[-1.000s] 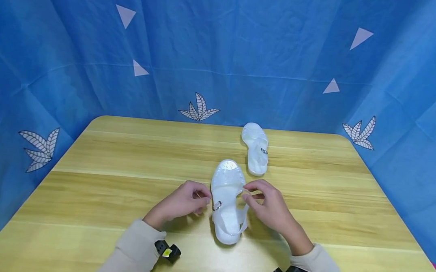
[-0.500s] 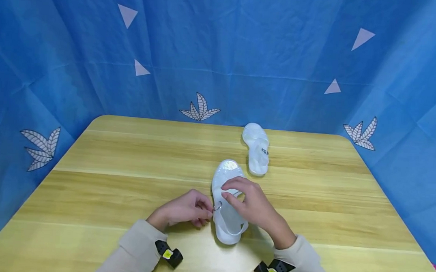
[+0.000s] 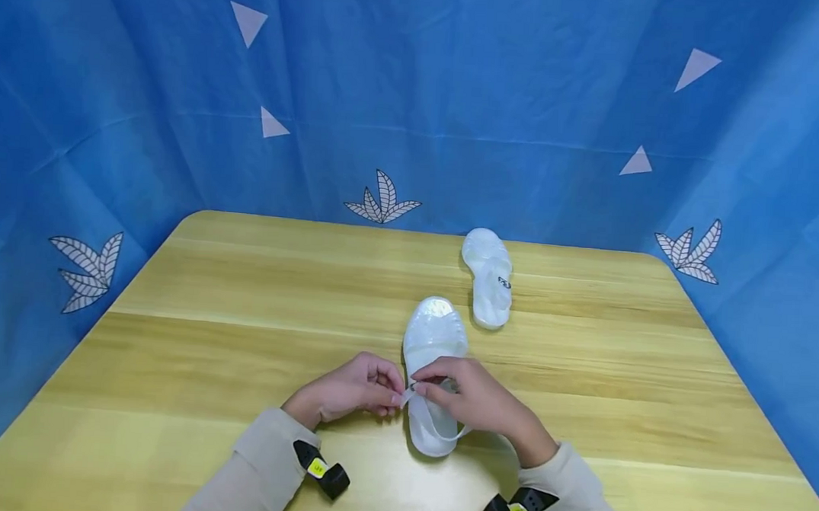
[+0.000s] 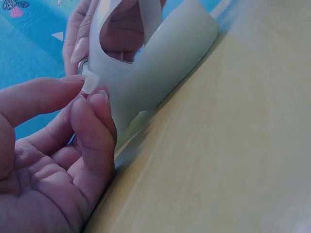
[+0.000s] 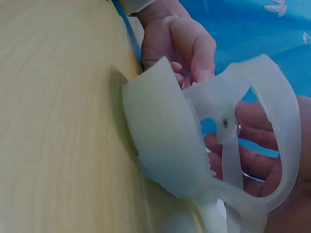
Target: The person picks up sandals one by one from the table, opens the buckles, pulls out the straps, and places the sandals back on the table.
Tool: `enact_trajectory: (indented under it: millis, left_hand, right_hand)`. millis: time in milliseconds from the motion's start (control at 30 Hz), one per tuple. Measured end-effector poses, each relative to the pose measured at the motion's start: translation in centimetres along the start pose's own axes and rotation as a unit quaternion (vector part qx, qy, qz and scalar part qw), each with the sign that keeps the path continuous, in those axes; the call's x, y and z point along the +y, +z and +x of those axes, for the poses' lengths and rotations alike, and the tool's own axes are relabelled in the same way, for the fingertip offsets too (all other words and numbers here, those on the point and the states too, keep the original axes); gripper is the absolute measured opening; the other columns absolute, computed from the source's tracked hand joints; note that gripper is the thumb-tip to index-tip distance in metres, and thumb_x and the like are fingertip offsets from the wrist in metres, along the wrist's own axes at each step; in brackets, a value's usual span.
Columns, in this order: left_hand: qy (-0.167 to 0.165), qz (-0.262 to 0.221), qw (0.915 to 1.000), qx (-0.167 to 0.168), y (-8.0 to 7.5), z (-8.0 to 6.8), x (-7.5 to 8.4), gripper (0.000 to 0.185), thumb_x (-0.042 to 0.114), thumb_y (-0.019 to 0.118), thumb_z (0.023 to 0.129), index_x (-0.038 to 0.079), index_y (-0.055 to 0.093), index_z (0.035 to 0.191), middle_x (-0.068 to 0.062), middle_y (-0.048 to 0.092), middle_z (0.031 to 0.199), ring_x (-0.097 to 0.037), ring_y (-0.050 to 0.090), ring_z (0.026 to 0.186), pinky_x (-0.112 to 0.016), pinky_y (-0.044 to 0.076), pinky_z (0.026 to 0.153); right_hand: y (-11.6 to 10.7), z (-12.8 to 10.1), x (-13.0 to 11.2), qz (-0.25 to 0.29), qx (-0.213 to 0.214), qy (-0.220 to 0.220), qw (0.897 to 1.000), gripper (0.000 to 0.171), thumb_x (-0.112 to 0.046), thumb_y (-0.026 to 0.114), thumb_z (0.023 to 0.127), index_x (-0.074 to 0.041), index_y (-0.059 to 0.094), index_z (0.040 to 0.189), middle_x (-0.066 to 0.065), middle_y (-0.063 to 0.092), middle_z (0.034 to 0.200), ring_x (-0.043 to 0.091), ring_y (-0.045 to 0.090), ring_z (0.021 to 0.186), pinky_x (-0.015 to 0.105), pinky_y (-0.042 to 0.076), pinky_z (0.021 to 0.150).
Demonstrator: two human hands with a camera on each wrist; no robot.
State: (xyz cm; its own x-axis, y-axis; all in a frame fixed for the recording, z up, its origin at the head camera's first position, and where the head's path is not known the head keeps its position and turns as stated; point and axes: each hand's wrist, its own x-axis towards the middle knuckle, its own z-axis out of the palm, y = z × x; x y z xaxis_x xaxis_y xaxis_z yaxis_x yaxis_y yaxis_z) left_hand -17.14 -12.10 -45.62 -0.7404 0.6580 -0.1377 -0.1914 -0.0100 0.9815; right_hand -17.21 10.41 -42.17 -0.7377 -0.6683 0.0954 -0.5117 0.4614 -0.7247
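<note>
We find the near sandal (image 3: 434,363) lying sole-down a little in from the near edge of the table (image 3: 207,338), toe toward the far edge, with both hands at its ankle strap. The left hand (image 3: 348,394) pinches the free strap end (image 4: 89,83) between thumb and curled fingers; the right hand (image 3: 478,403) closes its fingers on the strap at the buckle side. We judge the step in hand to be fastening the strap: the end is at the buckle but not shown seated. The next move, in our judgement, calls for a steady feed of the soft end through the buckle while the right hand keeps the buckle from turning. The head view alone shows the layout, including a second sandal (image 3: 491,278) well apart, near the far edge, its strap apparently done up. The left wrist view alone shows the pinch on the strap tip clearly. The right wrist view alone shows the heel cup (image 5: 165,131), the strap loop standing open, and a small rivet (image 5: 225,123); the buckle itself is mostly hidden there.
</note>
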Motion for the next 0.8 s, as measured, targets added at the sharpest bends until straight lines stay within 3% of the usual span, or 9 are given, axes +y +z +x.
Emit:
enact_trajectory:
  millis: [300,800]
  left_hand:
    - [-0.003,-0.039,0.9992,0.002,-0.4,0.37,-0.08,0.003,-0.002,0.062,0.085,-0.002,0.062,0.088,-0.005,0.064,0.077,-0.011,0.057,0.064,-0.019,0.049,0.057]
    - [0.007,-0.06,0.998,0.019,0.3,0.47,-0.58,0.006,-0.004,0.059,0.085,0.001,0.061,0.082,-0.004,0.062,0.071,-0.009,0.057,0.062,-0.018,0.048,0.055]
  right_hand:
    - [-0.46,-0.07,1.02,0.099,-0.02,0.025,0.995,0.02,-0.018,0.061,0.092,-0.009,0.069,0.107,0.0,0.068,0.097,0.015,0.062,0.091,0.026,0.052,0.079]
    - [-0.02,-0.09,1.03,0.142,-0.011,0.043,0.989,0.019,-0.014,0.063,0.09,-0.003,0.069,0.103,0.009,0.069,0.095,0.015,0.061,0.087,0.025,0.051,0.075]
